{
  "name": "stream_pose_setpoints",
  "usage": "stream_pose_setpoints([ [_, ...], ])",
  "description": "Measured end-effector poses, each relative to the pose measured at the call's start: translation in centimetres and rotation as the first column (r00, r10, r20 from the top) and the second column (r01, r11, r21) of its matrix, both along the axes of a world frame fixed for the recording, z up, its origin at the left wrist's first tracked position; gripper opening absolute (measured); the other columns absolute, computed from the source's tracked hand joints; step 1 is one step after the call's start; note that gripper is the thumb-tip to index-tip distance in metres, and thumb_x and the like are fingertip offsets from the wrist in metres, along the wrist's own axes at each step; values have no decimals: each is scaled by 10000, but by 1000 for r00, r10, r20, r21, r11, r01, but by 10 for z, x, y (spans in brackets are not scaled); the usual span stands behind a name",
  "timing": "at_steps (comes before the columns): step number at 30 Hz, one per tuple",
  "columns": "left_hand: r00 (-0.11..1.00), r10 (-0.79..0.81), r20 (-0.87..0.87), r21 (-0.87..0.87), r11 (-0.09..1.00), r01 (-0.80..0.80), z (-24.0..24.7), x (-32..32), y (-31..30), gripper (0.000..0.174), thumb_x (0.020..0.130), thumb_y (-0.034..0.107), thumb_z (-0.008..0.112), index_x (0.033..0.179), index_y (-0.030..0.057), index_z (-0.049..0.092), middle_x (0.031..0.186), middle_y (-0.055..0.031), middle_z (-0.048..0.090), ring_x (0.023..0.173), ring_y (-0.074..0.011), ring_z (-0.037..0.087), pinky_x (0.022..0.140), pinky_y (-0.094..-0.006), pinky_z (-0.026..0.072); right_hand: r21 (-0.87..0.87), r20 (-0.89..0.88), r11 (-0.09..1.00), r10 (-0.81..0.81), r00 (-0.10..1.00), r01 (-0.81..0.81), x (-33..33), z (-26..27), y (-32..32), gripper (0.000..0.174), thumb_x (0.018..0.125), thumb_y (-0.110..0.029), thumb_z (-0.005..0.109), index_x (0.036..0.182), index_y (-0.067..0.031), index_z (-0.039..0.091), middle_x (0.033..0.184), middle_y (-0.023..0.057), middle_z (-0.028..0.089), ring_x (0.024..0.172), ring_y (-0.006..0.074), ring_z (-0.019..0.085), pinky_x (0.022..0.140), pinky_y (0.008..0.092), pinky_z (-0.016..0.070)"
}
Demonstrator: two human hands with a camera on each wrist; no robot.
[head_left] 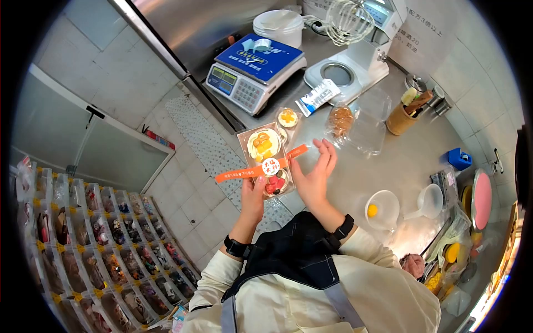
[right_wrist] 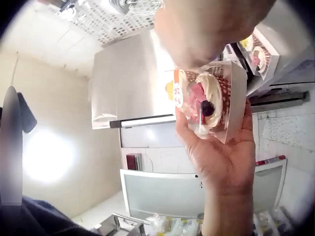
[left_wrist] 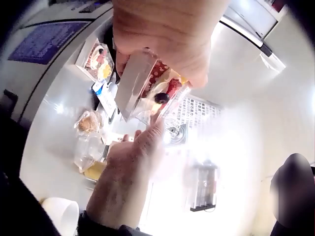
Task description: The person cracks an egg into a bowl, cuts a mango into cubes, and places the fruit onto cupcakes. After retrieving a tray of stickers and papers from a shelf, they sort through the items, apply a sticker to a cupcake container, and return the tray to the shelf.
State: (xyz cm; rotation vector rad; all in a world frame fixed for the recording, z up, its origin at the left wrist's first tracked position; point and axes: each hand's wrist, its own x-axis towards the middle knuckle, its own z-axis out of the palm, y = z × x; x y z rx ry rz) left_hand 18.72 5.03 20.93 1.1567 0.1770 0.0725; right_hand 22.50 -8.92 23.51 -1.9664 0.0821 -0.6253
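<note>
My left hand (head_left: 253, 197) grips a clear-lidded cupcake box (head_left: 242, 145) from its near end, thumb on the front. Inside are a cupcake with orange fruit (head_left: 263, 145) and one with red fruit and a dark berry (right_wrist: 207, 108). Across the lid lies an orange label strip (head_left: 239, 174) with a round white centre; its two ends stick out past the sides. My right hand (head_left: 313, 180) is at the box's right side, its thumb against the edge by the strip and the other fingers extended away. Behind stands a second cupcake box (left_wrist: 96, 61).
A blue-topped scale (head_left: 255, 58), a stand mixer (head_left: 355, 69) and a white bucket (head_left: 277, 28) stand at the back. On the steel counter are a white-blue packet (head_left: 318, 97), a bagged brown pastry (head_left: 340, 121), a utensil cup (head_left: 400, 119) and a white bowl (head_left: 383, 208). Drawers (head_left: 111, 244) fill the left.
</note>
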Motion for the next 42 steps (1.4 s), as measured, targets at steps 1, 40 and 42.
stream_pose_setpoints([
  [1, 1000, 20, 7, 23, 1000, -20, 2, -2, 4, 414, 895, 213, 496, 1225, 4, 360, 1167, -110, 508, 1047, -191, 540, 917, -344, 440, -165, 125, 986, 54, 991, -33, -3, 9, 1, 425, 842, -163, 588, 1202, -9, 424, 1195, 196, 409, 1091, 293, 445, 940, 350, 353],
  [40, 869, -475, 139, 913, 402, 74, 67, -15, 44, 555, 943, 257, 406, 1360, -57, 218, 1418, -248, 219, 1311, -315, 274, 1039, -333, 251, 916, -71, 343, 652, 755, -210, -8, -19, 31, 500, 818, -122, 637, 1195, 21, 340, 1107, 116, 513, 989, 148, 527, 863, 280, 436],
  [42, 852, -510, 120, 928, 363, 86, 61, -14, 40, 578, 944, 258, 402, 1376, -51, 173, 1427, -239, 202, 1311, -323, 269, 1038, -324, 250, 907, -57, 353, 643, 764, -229, -13, -14, 30, 486, 828, -90, 610, 1215, 22, 339, 1111, 106, 522, 989, 141, 528, 862, 272, 435],
])
